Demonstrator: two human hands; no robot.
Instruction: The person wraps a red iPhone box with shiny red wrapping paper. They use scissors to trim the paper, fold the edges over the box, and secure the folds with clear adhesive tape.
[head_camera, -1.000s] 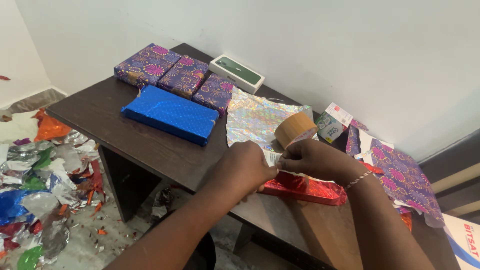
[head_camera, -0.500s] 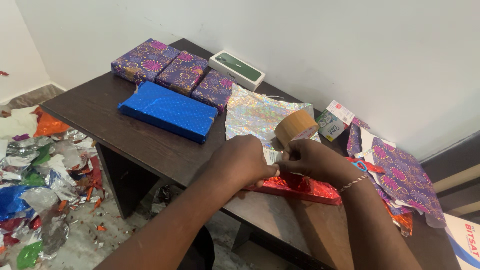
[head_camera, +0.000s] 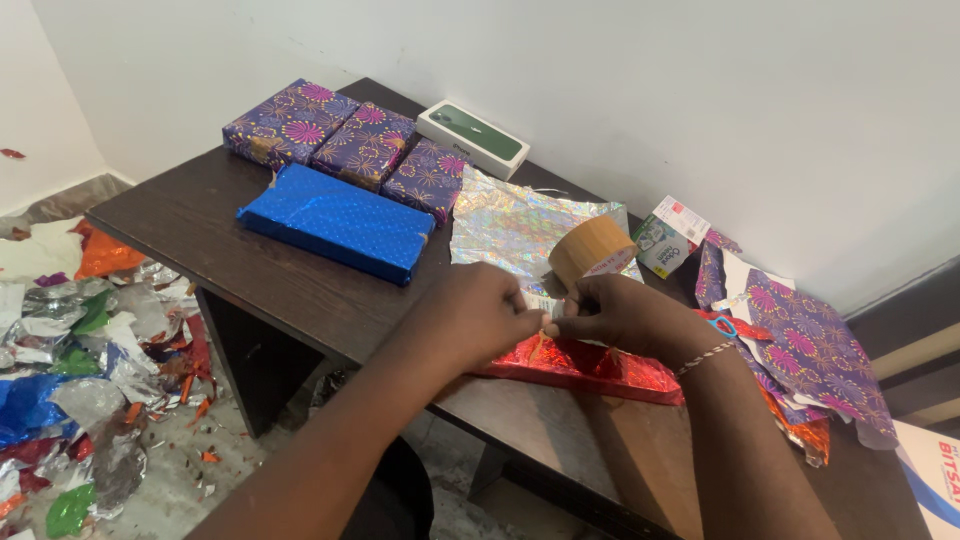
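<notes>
Pinching a strip of brown packing tape (head_camera: 545, 303) between the fingertips of both hands, a person works over a dark wooden table (head_camera: 200, 240) as seen from the head camera. The left hand (head_camera: 480, 318) is curled with thumb and forefinger closed on the strip's free end, while the right hand (head_camera: 625, 315), a thin bracelet at its wrist, grips the strip where it leaves the brown cardboard-cored tape roll (head_camera: 590, 250), which stands tilted just above the knuckles. Both hands hover directly over a flat parcel in crinkled red metallic foil (head_camera: 590, 365) lying near the table's front edge, a position that keeps the tape close to the wrapping. Beyond it lies a loose sheet of silver holographic paper (head_camera: 510, 225), shiny and creased. Further back sit a long box in glossy blue dotted wrap (head_camera: 335, 222), three purple floral-patterned wrapped boxes (head_camera: 345, 140) side by side, and a white rectangular carton with a green top (head_camera: 472, 135) against the wall. Purple patterned paper sheets (head_camera: 810, 350) spill over the right end, and crumpled foil scraps (head_camera: 80, 380) litter the floor at left.
</notes>
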